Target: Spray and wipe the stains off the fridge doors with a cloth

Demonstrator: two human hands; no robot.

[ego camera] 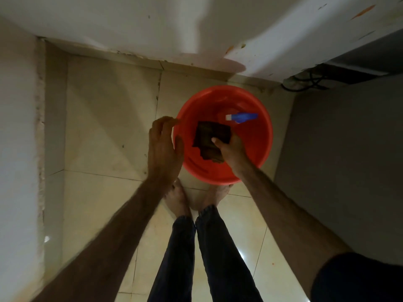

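Brown cloth [210,139] in right hand [232,149] over red bucket [265,136], left hand [164,147] beside rim.

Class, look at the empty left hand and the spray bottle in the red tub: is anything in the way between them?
Partly. The left hand hovers outside the tub's rim, while the spray bottle lies inside, beyond the dark cloth gripped by the right hand. From above, nothing covers the bottle.
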